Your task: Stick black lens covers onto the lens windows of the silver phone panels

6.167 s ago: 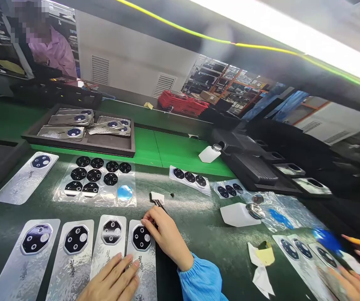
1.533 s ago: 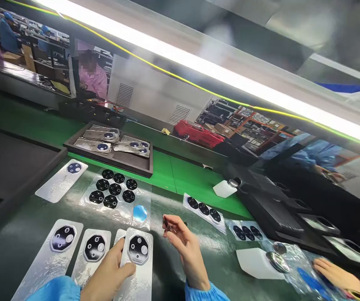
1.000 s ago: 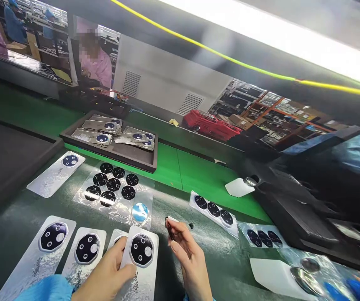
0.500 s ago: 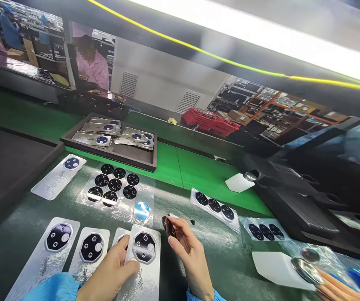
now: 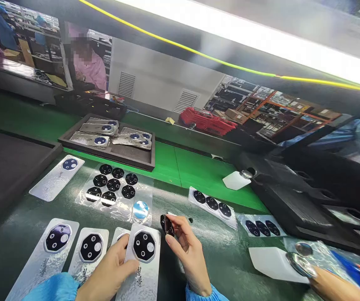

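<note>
1. While I watch from my remote seat, my left hand is closed on a silver phone back panel, thumb laid over its left edge onto the face, fingers tucked behind, beside and below the octagonal black camera cover
2. That panel sits at the near side of the dark green worktop, overlapping a second panel on its left; how far it is lifted I cannot tell
3. I expect it to be light and stiff, its glossy rippled face slippery and easily smudged, so I would take it by the long edges and keep fingertips off the cover
4. My right hand pinches a thin black octagonal piece between thumb and fingertips, just beside the panel's upper right edge
5. I judge this piece almost weightless and easily creased or chipped; the rim is the place to hold it, with a gentle pinch
6. Both forearms come in from below in blue sleeves, the hands apart, left palm turned inward, right wrist upright with the fingers curled leftward
</note>
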{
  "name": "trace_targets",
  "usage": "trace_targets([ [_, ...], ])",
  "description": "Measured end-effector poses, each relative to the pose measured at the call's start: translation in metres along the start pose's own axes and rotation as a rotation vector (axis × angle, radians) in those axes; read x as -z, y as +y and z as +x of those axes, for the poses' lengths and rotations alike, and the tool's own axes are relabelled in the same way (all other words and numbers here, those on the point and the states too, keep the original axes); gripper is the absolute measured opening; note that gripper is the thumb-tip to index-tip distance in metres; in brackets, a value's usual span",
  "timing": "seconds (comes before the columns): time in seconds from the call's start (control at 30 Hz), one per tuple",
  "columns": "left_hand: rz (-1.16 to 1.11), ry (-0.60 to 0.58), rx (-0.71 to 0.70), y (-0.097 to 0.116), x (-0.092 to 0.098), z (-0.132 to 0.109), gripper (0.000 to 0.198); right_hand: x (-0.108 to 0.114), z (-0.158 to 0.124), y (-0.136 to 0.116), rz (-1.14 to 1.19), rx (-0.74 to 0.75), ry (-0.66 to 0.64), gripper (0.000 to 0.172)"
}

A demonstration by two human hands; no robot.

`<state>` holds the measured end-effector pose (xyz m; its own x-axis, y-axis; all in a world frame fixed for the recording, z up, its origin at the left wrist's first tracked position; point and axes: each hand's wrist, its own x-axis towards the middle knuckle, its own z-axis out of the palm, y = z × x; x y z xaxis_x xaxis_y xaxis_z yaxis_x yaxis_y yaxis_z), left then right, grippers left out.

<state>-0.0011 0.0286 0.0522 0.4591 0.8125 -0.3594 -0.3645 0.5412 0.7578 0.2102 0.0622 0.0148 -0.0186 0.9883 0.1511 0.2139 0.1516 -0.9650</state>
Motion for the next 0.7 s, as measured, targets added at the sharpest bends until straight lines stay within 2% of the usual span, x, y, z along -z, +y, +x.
trace_targets([
  [0.27,0.031,0.056,0.069,0.0049,-0.0035,-0.0022,0.041,0.0008,0.0009,0.0000,0.000,-0.002,-0.024,0.034],
  [0.7,0.004,0.021,0.055,0.0004,-0.0002,0.0012,0.044,0.0011,0.0014,0.0042,0.011,-0.012,-0.041,0.034],
])
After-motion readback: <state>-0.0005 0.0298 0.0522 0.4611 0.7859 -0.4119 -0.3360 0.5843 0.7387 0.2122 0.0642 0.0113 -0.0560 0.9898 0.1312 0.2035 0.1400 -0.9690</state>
